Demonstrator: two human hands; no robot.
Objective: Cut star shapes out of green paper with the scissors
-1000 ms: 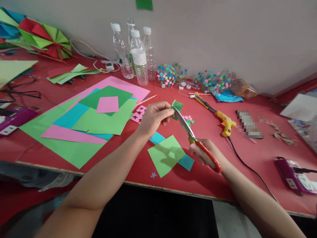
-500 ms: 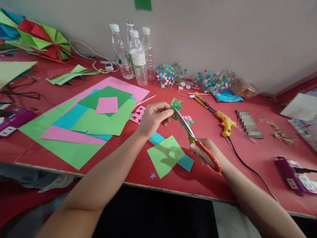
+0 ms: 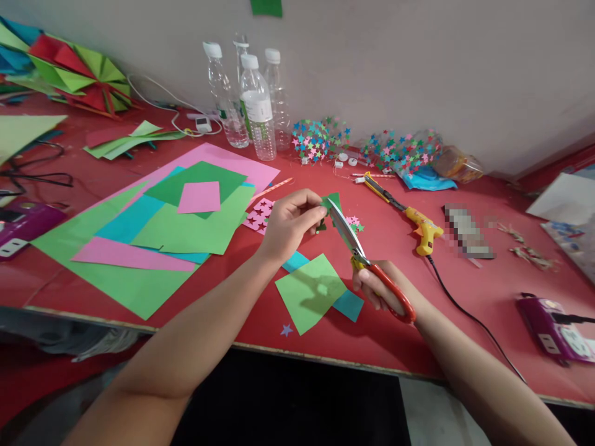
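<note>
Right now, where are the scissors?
In the head view, the red-handled scissors are right of centre, held in the right hand, blades by the green paper.

The right hand (image 3: 379, 288) grips red-handled scissors (image 3: 394, 288), their blades at a small green paper (image 3: 335, 197) that the left hand (image 3: 292, 223) pinches. Left of the scissors, a light green square (image 3: 297, 302) lies across a blue strip (image 3: 349, 305), with a paper stack (image 3: 199, 232) farther left. Right of the scissors rests a yellow glue gun (image 3: 423, 234); clear bottles (image 3: 258, 110) stand beyond, leftward.
</note>
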